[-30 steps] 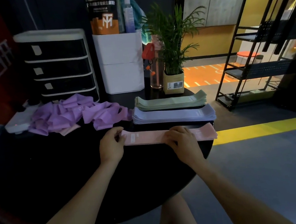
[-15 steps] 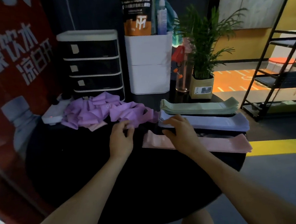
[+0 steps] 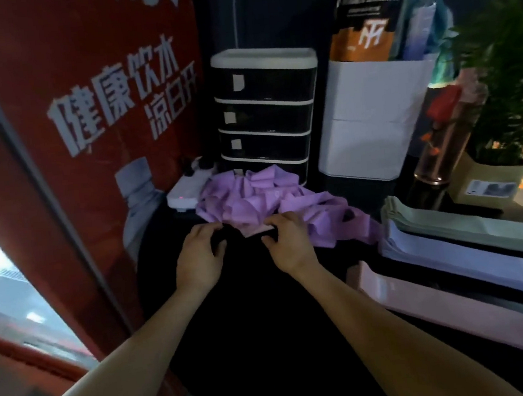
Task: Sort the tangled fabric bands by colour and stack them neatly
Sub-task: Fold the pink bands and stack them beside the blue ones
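The right hand (image 3: 285, 238) is pinching a pale pink band (image 3: 257, 230) just under the purple tangle (image 3: 263, 197), the left hand (image 3: 200, 254) is hovering loosely curled and empty beside it, and drawing the band out slowly should avoid dragging purple loops.

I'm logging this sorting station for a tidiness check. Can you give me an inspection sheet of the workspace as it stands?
Surface: dark round table, bare in front of the hands.
Job's things: tangled purple pile; one pink band at its near edge; flat green stack, lilac stack and pink stack on the right.
Clutter: drawer unit, white bin, bottle, potted plant, white power strip.
Grips: left hand curled at the pile's edge, holding nothing visible; right hand fingers on the pink band.
Cables: plugs on the power strip; cords unclear.
Surroundings: red poster on the left.
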`<state>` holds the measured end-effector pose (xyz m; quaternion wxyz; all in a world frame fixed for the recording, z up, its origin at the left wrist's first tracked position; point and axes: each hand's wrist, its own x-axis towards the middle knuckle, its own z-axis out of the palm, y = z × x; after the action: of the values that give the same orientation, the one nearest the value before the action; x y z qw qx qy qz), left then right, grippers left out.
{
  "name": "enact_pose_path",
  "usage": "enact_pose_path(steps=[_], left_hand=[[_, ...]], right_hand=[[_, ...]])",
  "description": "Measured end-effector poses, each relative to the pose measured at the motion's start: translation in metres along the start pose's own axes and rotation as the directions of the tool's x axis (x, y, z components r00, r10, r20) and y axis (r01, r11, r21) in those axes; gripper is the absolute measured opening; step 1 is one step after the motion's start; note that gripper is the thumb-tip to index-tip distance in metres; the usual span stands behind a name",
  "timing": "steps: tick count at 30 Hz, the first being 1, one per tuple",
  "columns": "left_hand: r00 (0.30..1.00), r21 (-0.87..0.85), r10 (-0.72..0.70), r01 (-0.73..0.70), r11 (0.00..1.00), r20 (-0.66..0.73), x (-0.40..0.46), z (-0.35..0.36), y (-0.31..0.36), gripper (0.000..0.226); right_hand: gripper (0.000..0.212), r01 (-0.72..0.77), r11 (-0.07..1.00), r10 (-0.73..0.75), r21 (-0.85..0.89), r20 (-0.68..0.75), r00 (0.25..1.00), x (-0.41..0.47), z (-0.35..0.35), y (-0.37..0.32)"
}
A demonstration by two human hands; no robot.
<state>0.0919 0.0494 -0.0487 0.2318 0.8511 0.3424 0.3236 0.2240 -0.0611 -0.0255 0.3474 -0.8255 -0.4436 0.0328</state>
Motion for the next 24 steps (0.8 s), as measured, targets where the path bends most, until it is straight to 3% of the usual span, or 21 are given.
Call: enact_pose_path(steps=[10,16,24], left_hand=[[1.000,-0.020,-0.001,0.002,1.000,0.016,-0.003,0.007,-0.005,0.034],[1.000,0.014,0.016,-0.016,1.000,0.008,-0.003,0.009,-0.003,0.033],[0.999,0.049,-0.001,-0.001,0.999,0.043,-0.005,0.006,0.002,0.036]], right_hand=[[0.028,-0.075,0.995,0.070,-0.072,-0.067,0.995,0.016,0.028,0.009],[0.013,-0.026,0.997,0.021,-0.066,-0.074,0.997,0.015,0.030,0.009],[0.014,0.126,0.985,-0.111,0.115,-0.123,0.986,0.010,0.016,-0.010]])
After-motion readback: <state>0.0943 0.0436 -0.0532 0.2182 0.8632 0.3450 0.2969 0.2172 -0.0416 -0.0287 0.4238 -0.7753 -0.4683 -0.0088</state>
